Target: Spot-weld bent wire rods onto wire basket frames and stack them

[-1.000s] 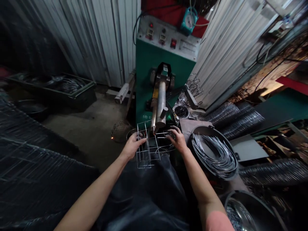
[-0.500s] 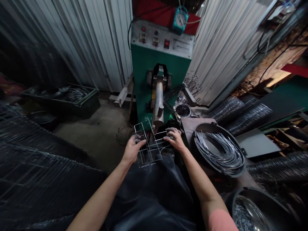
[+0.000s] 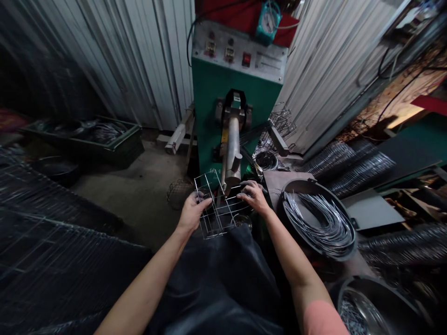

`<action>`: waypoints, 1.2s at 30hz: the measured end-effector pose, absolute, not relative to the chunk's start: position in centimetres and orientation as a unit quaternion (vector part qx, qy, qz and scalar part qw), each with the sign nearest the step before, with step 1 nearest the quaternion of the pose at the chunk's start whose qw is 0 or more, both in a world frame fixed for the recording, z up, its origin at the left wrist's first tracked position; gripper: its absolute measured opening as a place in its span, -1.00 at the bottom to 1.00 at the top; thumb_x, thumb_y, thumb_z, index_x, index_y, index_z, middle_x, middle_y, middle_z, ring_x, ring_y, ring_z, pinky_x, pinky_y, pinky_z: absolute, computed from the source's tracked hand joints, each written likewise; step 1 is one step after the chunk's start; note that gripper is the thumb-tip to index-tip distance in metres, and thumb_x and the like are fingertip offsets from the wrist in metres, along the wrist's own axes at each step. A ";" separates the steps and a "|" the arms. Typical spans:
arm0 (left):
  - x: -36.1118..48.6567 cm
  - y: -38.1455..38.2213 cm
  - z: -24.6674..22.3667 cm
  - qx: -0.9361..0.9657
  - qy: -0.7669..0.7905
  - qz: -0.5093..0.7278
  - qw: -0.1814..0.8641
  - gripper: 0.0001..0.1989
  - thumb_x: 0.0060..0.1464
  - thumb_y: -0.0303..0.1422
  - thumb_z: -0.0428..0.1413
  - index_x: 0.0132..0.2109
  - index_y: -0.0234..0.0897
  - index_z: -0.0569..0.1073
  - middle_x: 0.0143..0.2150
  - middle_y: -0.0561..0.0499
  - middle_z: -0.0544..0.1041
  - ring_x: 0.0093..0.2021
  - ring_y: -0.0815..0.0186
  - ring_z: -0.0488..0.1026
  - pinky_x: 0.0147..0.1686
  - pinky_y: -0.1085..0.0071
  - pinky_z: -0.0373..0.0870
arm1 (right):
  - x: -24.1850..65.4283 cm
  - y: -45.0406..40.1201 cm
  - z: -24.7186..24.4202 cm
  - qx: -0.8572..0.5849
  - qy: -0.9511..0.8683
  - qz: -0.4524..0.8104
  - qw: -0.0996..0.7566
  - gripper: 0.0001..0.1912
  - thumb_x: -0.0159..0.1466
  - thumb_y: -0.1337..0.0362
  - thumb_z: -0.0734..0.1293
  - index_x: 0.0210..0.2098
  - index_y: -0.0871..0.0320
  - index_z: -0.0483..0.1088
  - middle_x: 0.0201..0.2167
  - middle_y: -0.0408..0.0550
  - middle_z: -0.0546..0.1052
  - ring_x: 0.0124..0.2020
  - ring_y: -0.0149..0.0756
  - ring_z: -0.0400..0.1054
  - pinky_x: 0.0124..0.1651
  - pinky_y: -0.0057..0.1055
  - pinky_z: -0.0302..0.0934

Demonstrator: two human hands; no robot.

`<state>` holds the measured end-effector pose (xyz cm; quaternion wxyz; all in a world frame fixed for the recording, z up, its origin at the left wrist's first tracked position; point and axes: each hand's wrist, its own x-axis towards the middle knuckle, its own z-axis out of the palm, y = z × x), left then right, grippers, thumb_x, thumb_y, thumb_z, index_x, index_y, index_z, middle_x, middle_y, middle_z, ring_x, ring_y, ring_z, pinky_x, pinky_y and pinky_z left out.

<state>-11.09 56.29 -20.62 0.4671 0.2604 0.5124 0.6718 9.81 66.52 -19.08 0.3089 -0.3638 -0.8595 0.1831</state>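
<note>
The rectangular wire frame (image 3: pixel 216 209) was held in front of the green welding machine (image 3: pixel 223 116), with its far edge beneath the electrode rod (image 3: pixel 233 160). The rod's lower end stood just above the frame, though contact could not be confirmed. The near corner of the frame was located just above the black apron (image 3: pixel 213 284), and only a narrow margin was left there.

The frame was gripped by both hands. The left hand (image 3: pixel 193 213) was closed around the frame's left side, with the fingers curled over the wires. The right hand (image 3: pixel 254 196) was partly closed on the frame's right side, with the fingers spread and hooked over the wires.

On the left, a wide stretch of concrete floor (image 3: pixel 132 200) was available, with a small round wire basket (image 3: pixel 179 193) standing beyond the frame. On the right, less room was afforded: the black tub (image 3: pixel 307 184) holding bent wire lengths was located near the right hand. A stack of wire pieces (image 3: pixel 281 125) was seen beside the machine, against the corrugated metal wall (image 3: pixel 314 70).
</note>
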 end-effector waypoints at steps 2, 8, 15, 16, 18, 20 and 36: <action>-11.2 56.6 -20.7 0.259 0.511 0.672 0.468 -0.58 -0.43 -0.29 0.31 -0.38 -0.29 0.30 -0.54 0.16 0.33 -0.53 0.46 0.25 -0.45 0.48 0.19 | 9.7 66.8 -19.1 -0.367 -0.858 0.187 0.307 -0.72 0.16 0.09 0.38 -0.53 0.13 0.35 -0.14 -0.01 0.48 -0.01 -0.14 0.23 0.05 -0.14 -0.04; -11.4 57.5 -20.9 0.248 0.502 0.676 0.479 -0.56 -0.48 -0.31 0.32 -0.39 -0.30 0.30 -0.58 0.18 0.33 -0.58 0.48 0.23 -0.50 0.50 0.16 | 9.5 67.4 -18.9 -0.384 -0.852 0.194 0.300 -0.73 0.16 0.10 0.38 -0.53 0.13 0.35 -0.15 0.00 0.48 0.00 -0.13 0.23 0.03 -0.13 -0.03; -11.5 58.0 -21.2 0.232 0.500 0.673 0.494 -0.56 -0.50 -0.33 0.32 -0.39 -0.31 0.31 -0.64 0.18 0.33 -0.60 0.48 0.23 -0.52 0.52 0.14 | 9.3 67.6 -18.9 -0.395 -0.849 0.191 0.295 -0.73 0.16 0.11 0.38 -0.53 0.14 0.34 -0.17 -0.01 0.48 0.00 -0.12 0.23 0.02 -0.15 -0.01; -11.6 58.1 -21.2 0.232 0.498 0.674 0.494 -0.56 -0.50 -0.34 0.31 -0.40 -0.31 0.31 -0.64 0.18 0.33 -0.60 0.48 0.23 -0.52 0.52 0.14 | 9.3 67.6 -18.9 -0.394 -0.848 0.193 0.297 -0.74 0.15 0.12 0.38 -0.53 0.14 0.34 -0.17 -0.01 0.48 -0.01 -0.13 0.24 0.02 -0.15 0.00; -11.6 58.1 -21.3 0.235 0.498 0.674 0.492 -0.57 -0.49 -0.34 0.31 -0.40 -0.31 0.31 -0.63 0.17 0.33 -0.60 0.48 0.23 -0.52 0.51 0.14 | 9.4 67.6 -19.2 -0.391 -0.846 0.199 0.302 -0.76 0.15 0.14 0.39 -0.53 0.13 0.35 -0.16 -0.02 0.48 -0.03 -0.16 0.25 0.02 -0.17 0.01; -11.7 58.2 -21.4 0.240 0.502 0.673 0.487 -0.59 -0.48 -0.34 0.31 -0.40 -0.31 0.31 -0.63 0.17 0.33 -0.60 0.48 0.23 -0.52 0.50 0.14 | 9.4 67.6 -19.4 -0.392 -0.845 0.201 0.303 -0.76 0.15 0.15 0.39 -0.53 0.13 0.35 -0.15 -0.02 0.48 -0.03 -0.17 0.25 0.01 -0.18 0.01; -12.2 58.5 -21.1 0.270 0.508 0.635 0.516 -0.47 -0.54 -0.25 0.33 -0.36 -0.30 0.27 -0.62 0.18 0.31 -0.60 0.46 0.24 -0.55 0.52 0.14 | 9.4 67.3 -18.7 -0.408 -0.829 0.241 0.296 -0.72 0.12 0.12 0.39 -0.56 0.15 0.32 -0.14 0.00 0.47 -0.02 -0.17 0.25 0.05 -0.17 -0.03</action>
